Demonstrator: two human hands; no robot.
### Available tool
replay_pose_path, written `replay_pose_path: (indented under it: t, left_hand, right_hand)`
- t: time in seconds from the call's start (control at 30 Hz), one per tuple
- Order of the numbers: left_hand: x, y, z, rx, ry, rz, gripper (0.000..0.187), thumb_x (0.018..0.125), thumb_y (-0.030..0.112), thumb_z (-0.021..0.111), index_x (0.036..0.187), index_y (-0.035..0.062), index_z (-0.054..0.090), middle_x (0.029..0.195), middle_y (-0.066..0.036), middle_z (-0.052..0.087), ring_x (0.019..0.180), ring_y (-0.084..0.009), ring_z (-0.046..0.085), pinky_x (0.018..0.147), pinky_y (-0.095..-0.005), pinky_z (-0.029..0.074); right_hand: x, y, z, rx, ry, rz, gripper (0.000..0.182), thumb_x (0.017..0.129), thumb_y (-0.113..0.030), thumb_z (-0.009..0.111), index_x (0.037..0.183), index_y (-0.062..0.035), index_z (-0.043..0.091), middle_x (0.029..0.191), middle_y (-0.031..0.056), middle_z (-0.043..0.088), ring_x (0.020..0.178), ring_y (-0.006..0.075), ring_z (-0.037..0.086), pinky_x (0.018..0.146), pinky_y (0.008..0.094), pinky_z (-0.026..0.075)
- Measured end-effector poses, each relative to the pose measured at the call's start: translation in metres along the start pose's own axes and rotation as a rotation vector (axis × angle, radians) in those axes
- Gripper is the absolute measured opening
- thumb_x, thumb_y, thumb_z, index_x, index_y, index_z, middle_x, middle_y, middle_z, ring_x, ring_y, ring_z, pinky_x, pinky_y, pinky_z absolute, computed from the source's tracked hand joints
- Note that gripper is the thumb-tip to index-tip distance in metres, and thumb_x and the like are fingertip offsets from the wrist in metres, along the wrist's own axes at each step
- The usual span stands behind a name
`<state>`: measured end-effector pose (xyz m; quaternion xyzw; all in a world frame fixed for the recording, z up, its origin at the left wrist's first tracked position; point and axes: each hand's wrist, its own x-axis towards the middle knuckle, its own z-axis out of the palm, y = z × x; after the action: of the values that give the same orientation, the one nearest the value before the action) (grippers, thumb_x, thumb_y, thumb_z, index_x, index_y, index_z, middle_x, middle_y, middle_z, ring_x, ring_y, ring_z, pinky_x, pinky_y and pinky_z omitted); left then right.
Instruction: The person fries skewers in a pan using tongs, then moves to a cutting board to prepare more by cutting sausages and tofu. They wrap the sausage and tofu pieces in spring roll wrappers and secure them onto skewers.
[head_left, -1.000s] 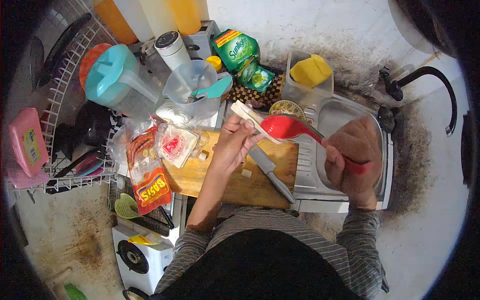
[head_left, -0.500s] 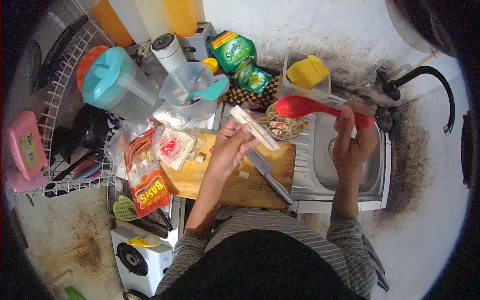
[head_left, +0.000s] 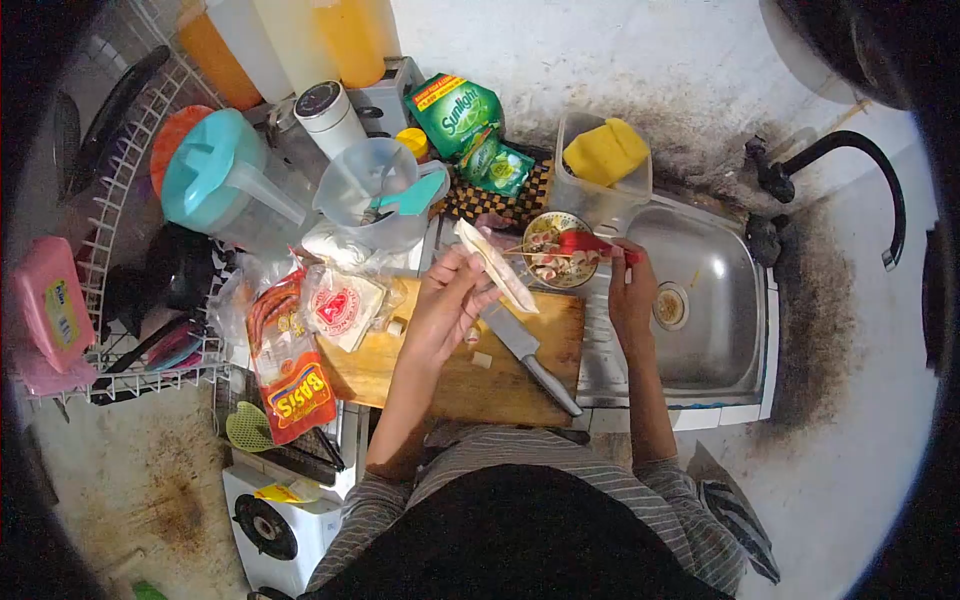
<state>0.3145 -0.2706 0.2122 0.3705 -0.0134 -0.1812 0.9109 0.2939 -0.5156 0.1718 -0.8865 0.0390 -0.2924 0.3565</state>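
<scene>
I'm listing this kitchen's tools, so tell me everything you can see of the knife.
The knife has a broad grey blade and a narrower grey handle; both look like metal. It lies slantwise on the wooden board, handle end by the corner nearest the person and the sink. Neither hand grips it. Its tip is hard to make out near the pale folded piece in the left hand.

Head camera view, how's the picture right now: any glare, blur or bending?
Head view: black corners frame a round image, and the wire rack bows near the edge. Head view: pale reflections streak the steel sink; the black cloth shows little detail; the red ladle looks slightly soft.
</scene>
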Motion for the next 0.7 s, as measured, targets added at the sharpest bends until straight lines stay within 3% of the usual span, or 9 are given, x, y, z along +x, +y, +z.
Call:
replay_pose_path:
  t: [0.07,0.2,0.27,0.37,0.5,0.57,0.63,0.7]
  left_hand:
    - [-0.001,0.002,0.002,-0.029,-0.032,-0.019,0.024,0.090,0.013,0.048,0.112,0.0050,0.050,0.100,-0.004,0.058,0.088,-0.0114,0.059,0.075,-0.0258,0.053]
    - [-0.004,0.004,0.007,-0.016,-0.028,-0.037,0.024,0.089,0.013,0.048,0.112,0.0051,0.050,0.100,-0.004,0.058,0.088,-0.0109,0.058,0.076,-0.0257,0.053]
    - [-0.005,0.003,0.006,-0.002,-0.023,-0.031,0.024,0.089,0.013,0.048,0.112,0.0048,0.050,0.100,-0.004,0.058,0.088,-0.0111,0.058,0.077,-0.0261,0.052]
    - [-0.006,0.004,0.008,0.020,-0.036,-0.012,0.024,0.089,0.012,0.049,0.111,0.0042,0.050,0.100,-0.004,0.058,0.089,-0.0111,0.058,0.077,-0.0264,0.052]
    - [-0.010,0.004,0.016,0.095,0.013,-0.018,0.024,0.088,0.011,0.049,0.111,0.0040,0.050,0.099,-0.004,0.058,0.090,-0.0116,0.058,0.077,-0.0263,0.052]
    - [-0.010,0.001,0.022,0.144,0.020,0.003,0.024,0.087,0.009,0.050,0.111,0.0036,0.050,0.098,-0.005,0.058,0.089,-0.0121,0.058,0.076,-0.0257,0.052]
    - [-0.012,-0.001,0.030,0.170,0.014,0.007,0.024,0.087,0.008,0.051,0.110,0.0031,0.051,0.096,-0.004,0.058,0.088,-0.0120,0.058,0.075,-0.0260,0.052]
    - [-0.013,-0.002,0.031,0.199,0.016,0.022,0.023,0.086,0.007,0.052,0.109,0.0026,0.051,0.094,-0.004,0.058,0.087,-0.0120,0.058,0.075,-0.0263,0.051]
  right_hand:
    - [-0.001,-0.006,0.000,0.110,-0.030,0.176,0.029,0.085,-0.022,0.056,0.102,0.0003,0.052,0.095,0.0161,0.055,0.085,0.0267,0.056,0.075,0.0359,0.043]
    - [-0.005,-0.007,-0.010,-0.036,-0.085,0.240,0.045,0.082,-0.028,0.060,0.112,0.0026,0.045,0.101,0.0169,0.049,0.090,0.0254,0.051,0.078,0.0353,0.041]
    - [-0.010,0.000,-0.014,-0.024,0.008,0.181,0.045,0.083,-0.028,0.058,0.114,0.0015,0.043,0.090,0.0097,0.048,0.082,0.0195,0.046,0.076,0.0306,0.038]
    - [-0.015,-0.004,-0.028,-0.157,0.085,0.157,0.051,0.080,-0.024,0.062,0.115,0.0041,0.040,0.099,0.0149,0.046,0.086,0.0242,0.048,0.079,0.0345,0.038]
    - [-0.010,-0.048,-0.050,-0.142,0.218,0.034,0.047,0.076,-0.021,0.065,0.112,0.0014,0.044,0.097,0.0137,0.047,0.084,0.0239,0.048,0.081,0.0346,0.037]
    - [-0.005,-0.085,-0.054,0.107,-0.057,0.031,0.043,0.070,-0.019,0.069,0.105,-0.0036,0.049,0.094,0.0107,0.049,0.082,0.0234,0.048,0.080,0.0337,0.036]
    - [-0.001,-0.115,-0.045,0.196,-0.167,-0.098,0.040,0.065,-0.018,0.072,0.098,-0.0080,0.053,0.090,0.0071,0.052,0.080,0.0225,0.050,0.076,0.0336,0.036]
    - [-0.003,-0.128,-0.030,0.254,-0.192,-0.068,0.041,0.062,-0.017,0.073,0.097,-0.0089,0.053,0.088,0.0052,0.052,0.079,0.0216,0.051,0.076,0.0341,0.036]
